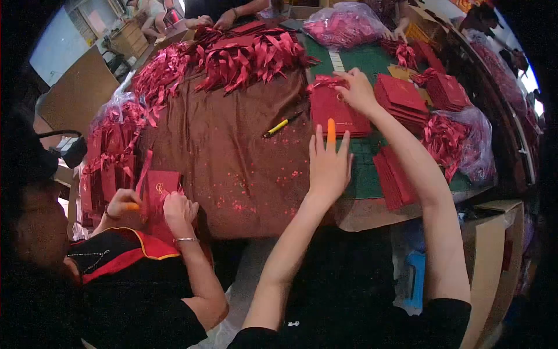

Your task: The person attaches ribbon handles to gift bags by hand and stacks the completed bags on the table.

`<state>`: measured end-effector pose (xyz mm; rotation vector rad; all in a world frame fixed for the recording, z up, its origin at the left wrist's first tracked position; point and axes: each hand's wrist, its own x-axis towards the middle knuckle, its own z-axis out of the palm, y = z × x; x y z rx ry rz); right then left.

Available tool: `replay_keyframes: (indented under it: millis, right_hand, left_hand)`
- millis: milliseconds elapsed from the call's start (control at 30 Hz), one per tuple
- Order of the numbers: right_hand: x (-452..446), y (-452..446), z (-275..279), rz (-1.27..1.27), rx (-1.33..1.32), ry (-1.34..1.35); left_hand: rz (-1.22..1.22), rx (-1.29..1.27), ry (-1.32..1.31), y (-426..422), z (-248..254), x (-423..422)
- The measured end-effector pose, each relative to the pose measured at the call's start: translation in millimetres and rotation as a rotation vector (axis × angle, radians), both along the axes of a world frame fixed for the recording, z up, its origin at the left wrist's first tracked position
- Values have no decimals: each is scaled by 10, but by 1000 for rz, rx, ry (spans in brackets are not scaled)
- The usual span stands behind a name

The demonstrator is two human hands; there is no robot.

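We've got our left hand (329,174) spread wide, fingertips down on the flat red packet (325,110) just ahead of it. Our right hand (359,96) curls at the ribbon (326,81) on the packet's far edge; whether it's pinching, we can't tell. Watch out: should that left press slacken, a tug could skew or crease it! We see glossy, crumpled ribbon, smooth, straight-edged packet, and layered red stack (401,96) right of our right hand.
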<state>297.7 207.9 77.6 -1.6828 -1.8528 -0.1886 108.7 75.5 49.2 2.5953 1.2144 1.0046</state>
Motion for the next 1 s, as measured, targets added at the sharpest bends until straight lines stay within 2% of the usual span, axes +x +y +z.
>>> replay_keyframes:
  millis: [100, 200, 367, 433, 467, 533, 567, 633, 667, 733, 767, 900, 1000]
  right_hand:
    - [-68, 180, 82, -41, -204, 3]
    - [-70, 241, 150, 3, -273, 17]
    - [114, 392, 244, 23, -367, 114]
    - [219, 400, 273, 36, -287, 314]
    - [276, 385, 278, 41, -245, 414]
    - [240, 287, 386, 63, -159, 610]
    - [279, 151, 439, 106, -173, 592]
    - [329, -251, 640, 356, -354, 604]
    - [280, -591, 808, 324, -435, 488]
    - [282, -1266, 1015, 317, -521, 228]
    - [353, -1567, 1041, 343, -530, 86]
    - [492, -2563, 1008, 226, -627, -153]
    - [492, -2921, 713, 97, -614, -226]
  left_hand:
    - [94, 142, 254, 385, -168, 285]
    - [110, 195, 364, 570, -267, 402]
    - [123, 226, 387, 579, -339, 455]
    - [106, 179, 415, 580, -313, 454]
    - [135, 255, 372, 600, -371, 467]
    - [129, 240, 387, 595, -322, 445]
    - [119, 211, 401, 584, -301, 437]
    - [120, 256, 359, 509, -232, 366]
    - [123, 309, 318, 471, -189, 334]
    - [108, 268, 275, 339, -131, 281]
    - [46, 193, 170, 229, -83, 211]
    - [-96, -114, -243, -236, -22, -89]
    - [-168, -310, -426, -574, 24, -350]
